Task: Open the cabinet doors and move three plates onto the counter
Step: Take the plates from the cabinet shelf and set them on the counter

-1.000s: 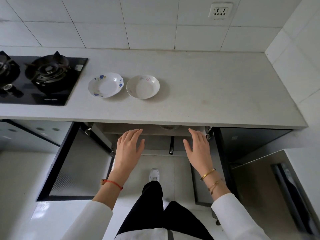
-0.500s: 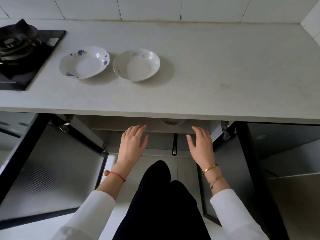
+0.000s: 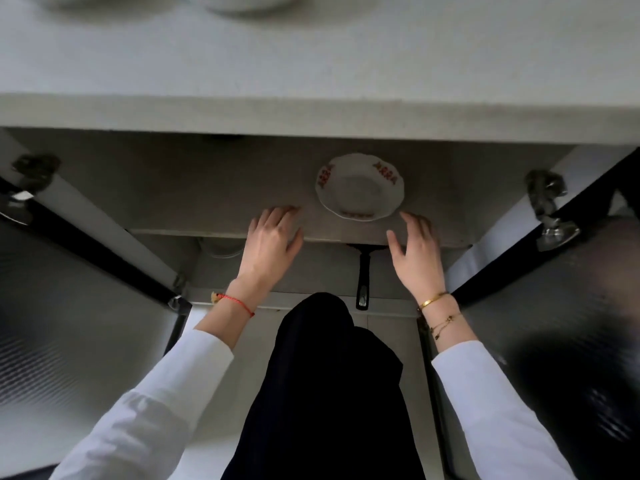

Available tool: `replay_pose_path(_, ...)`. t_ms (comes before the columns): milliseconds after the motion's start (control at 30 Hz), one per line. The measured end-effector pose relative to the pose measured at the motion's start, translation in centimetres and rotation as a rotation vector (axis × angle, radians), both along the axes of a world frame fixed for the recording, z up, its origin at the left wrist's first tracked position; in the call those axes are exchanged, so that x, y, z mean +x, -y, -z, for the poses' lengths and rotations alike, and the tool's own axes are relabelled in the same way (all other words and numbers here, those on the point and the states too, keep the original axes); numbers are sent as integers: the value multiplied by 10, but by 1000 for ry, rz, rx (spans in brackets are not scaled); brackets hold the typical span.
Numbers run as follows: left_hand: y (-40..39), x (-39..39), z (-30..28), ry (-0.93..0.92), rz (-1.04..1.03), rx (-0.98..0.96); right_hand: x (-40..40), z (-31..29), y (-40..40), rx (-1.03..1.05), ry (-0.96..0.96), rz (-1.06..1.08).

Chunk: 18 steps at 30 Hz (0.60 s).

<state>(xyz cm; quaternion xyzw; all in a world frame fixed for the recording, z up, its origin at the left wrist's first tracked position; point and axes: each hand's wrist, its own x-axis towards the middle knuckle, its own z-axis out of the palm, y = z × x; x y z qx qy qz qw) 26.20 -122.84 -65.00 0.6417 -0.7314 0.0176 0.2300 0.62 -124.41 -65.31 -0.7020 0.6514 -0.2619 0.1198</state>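
Red-patterned plate alone on the cabinet shelf, between both hands. Left hand and right hand spread-fingered, empty, just short of it. Ceramic: stiff, slick, breakable, probably light. Best gripped at opposite rims.

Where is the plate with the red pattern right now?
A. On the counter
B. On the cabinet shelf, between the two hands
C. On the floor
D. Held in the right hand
B: the red-patterned plate lies on the cabinet shelf, with the open left hand and right hand either side, neither gripping it.

Plates – one on shelf; doors – two; pan – one
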Motion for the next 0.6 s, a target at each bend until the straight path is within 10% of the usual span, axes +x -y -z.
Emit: replay_pose_path(600,77,-12,40,-152,-112,147,-13,44,79,-78,78,45)
